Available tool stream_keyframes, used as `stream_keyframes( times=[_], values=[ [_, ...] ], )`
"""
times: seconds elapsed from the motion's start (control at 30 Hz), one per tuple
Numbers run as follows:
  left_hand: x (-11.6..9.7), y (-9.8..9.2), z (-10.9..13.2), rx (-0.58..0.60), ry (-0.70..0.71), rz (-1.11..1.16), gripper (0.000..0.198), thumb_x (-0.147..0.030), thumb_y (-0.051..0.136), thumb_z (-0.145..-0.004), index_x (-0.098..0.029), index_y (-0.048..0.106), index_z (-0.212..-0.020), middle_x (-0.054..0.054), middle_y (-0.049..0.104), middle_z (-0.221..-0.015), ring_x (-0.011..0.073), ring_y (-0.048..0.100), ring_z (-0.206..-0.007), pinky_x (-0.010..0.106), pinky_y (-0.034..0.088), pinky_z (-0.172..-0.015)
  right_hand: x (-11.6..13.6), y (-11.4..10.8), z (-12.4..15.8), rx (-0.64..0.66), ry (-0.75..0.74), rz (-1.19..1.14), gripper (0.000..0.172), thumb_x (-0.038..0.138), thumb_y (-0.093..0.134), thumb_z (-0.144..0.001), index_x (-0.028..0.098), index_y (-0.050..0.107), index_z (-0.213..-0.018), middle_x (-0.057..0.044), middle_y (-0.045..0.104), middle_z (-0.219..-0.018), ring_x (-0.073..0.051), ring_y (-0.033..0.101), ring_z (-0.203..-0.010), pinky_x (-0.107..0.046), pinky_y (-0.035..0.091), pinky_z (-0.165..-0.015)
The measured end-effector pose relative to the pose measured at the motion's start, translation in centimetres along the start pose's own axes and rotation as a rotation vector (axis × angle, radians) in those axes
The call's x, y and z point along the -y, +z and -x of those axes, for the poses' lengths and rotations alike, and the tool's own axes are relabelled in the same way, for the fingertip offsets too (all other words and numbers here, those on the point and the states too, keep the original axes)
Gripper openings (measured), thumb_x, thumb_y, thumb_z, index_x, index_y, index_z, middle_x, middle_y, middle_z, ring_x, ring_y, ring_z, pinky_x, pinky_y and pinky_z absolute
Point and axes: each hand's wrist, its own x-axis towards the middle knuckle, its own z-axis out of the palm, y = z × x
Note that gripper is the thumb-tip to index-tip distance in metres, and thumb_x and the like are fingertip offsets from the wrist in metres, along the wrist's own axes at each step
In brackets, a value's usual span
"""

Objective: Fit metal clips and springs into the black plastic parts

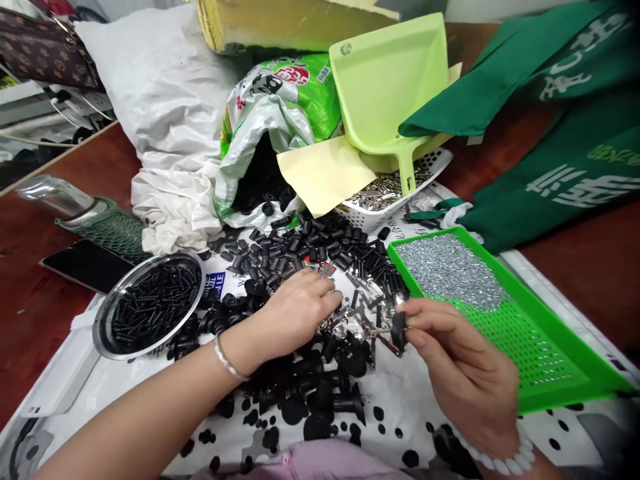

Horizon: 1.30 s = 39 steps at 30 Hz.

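Note:
My right hand (465, 367) pinches a black plastic part (399, 330) with a flat round end, seen edge-on, between thumb and fingers. It is just left of the green tray (565, 390). My left hand (295, 310) reaches into the middle of the loose parts, its fingers curled down; what its fingertips grip, if anything, is hidden. Thin metal strips (367, 300) lie scattered between my hands. Beyond them is a heap of short black plastic sleeves (305, 240). Black parts with wide round ends (320, 393) lie under my left wrist and nearer to me.
Small silvery pieces (450, 270) fill the tray's far part. A steel bowl (100, 333) of black ribbed parts stands left. Behind are an open green-and-white bag (315, 100), a white basket (370, 217) of metal pieces under a dustpan (395, 80), and a green cloth bag (565, 147).

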Motion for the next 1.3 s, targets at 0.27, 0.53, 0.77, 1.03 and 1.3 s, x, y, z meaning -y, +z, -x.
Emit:
stream_keyframes(
  times=[0.27,0.53,0.77,1.03,1.3],
  values=[
    [0.9,2.0,-3.9,0.211,0.157,-0.128,0.015,-0.008,0.046,-0.083,-0.011,0.06,-0.082,0.01,0.06,-0.076,0.022,0.057,-0.074,0.035,0.044,-0.069,-0.2,-0.1,0.1,-0.003,-0.024,-0.045,0.012,0.008,0.054,-0.082,0.019,0.057,-0.086,-0.006,0.06,-0.095,-0.018,0.057,-0.091,-0.032,0.049,-0.077],
    [0.0,-1.6,-1.6,0.154,0.06,0.166,0.02,-0.014,0.045,-0.086,-0.014,0.056,-0.102,0.006,0.064,-0.089,0.0163,0.06,-0.081,0.027,0.046,-0.074,0.1,-0.3,-0.3,-0.03,-0.037,-0.025,0.013,0.008,0.054,-0.082,0.019,0.057,-0.087,-0.006,0.059,-0.095,-0.019,0.057,-0.092,-0.035,0.048,-0.079],
    [-1.6,-3.1,2.9,0.132,-0.094,0.942,0.028,-0.019,0.045,-0.088,-0.016,0.055,-0.114,0.006,0.061,-0.097,0.0142,0.056,-0.086,0.026,0.045,-0.08,2.0,0.5,-0.8,0.052,-0.234,0.016,0.02,0.002,0.056,-0.077,0.016,0.057,-0.091,-0.008,0.059,-0.099,-0.017,0.057,-0.091,-0.031,0.049,-0.078],
    [-2.6,-1.8,5.6,0.116,-0.298,1.568,0.031,-0.036,0.049,-0.087,-0.015,0.061,-0.106,0.005,0.056,-0.085,0.0109,0.052,-0.068,0.023,0.045,-0.065,4.0,1.6,-1.0,0.267,-0.544,0.278,0.007,0.012,0.055,-0.083,0.014,0.057,-0.089,-0.01,0.064,-0.093,-0.015,0.064,-0.085,-0.022,0.055,-0.074],
    [-6.1,0.6,6.2,-0.231,-0.755,1.68,0.048,-0.051,0.044,-0.085,-0.01,0.06,-0.102,-0.003,0.046,-0.055,0.0068,0.042,-0.044,0.017,0.033,-0.042,3.7,3.6,0.0,0.34,-0.617,0.326,0.02,0.012,0.056,-0.081,0.021,0.057,-0.099,-0.007,0.069,-0.089,-0.018,0.067,-0.081,-0.028,0.058,-0.066]
  ],
)
